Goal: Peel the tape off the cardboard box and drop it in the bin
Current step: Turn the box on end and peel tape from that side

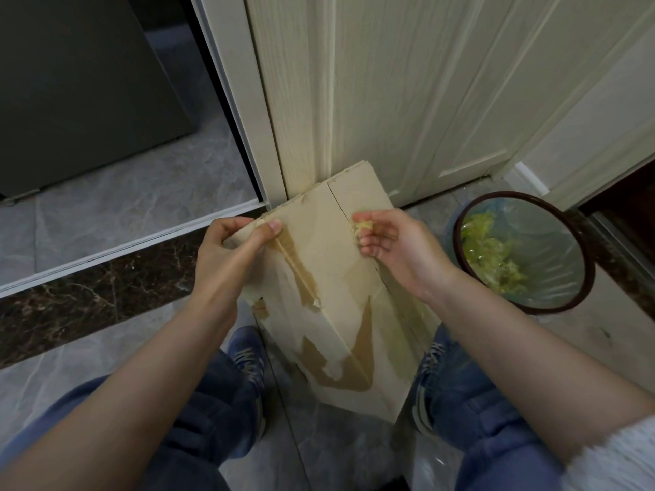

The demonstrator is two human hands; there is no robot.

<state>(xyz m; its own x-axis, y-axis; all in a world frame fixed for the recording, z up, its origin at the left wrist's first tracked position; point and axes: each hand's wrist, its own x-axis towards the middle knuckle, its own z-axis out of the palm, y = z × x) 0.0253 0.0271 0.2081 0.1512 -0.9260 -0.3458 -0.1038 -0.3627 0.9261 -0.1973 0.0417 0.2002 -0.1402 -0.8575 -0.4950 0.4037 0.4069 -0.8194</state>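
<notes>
Flattened cardboard box (340, 278): matte tan board, upright on the grey marble-patterned floor (117, 203), its top leaning on the pale wood-grain door frame (294, 101). Face shows torn darker patches where the surface has lifted.

Left hand (227, 249): thumb and fingers pinch the box's upper left corner edge.

Right hand (386, 242): fingers curl round a small crumpled yellowish wad of tape (363, 228), held just in front of the box's upper right edge.

Bin (524, 253): round, dark rim, clear liner, holding glossy yellow-green crumpled scraps; stands right of the box, near the right hand, with open floor between.

Box base partly hidden between the knees; blue shoes (248, 363) flank it.
</notes>
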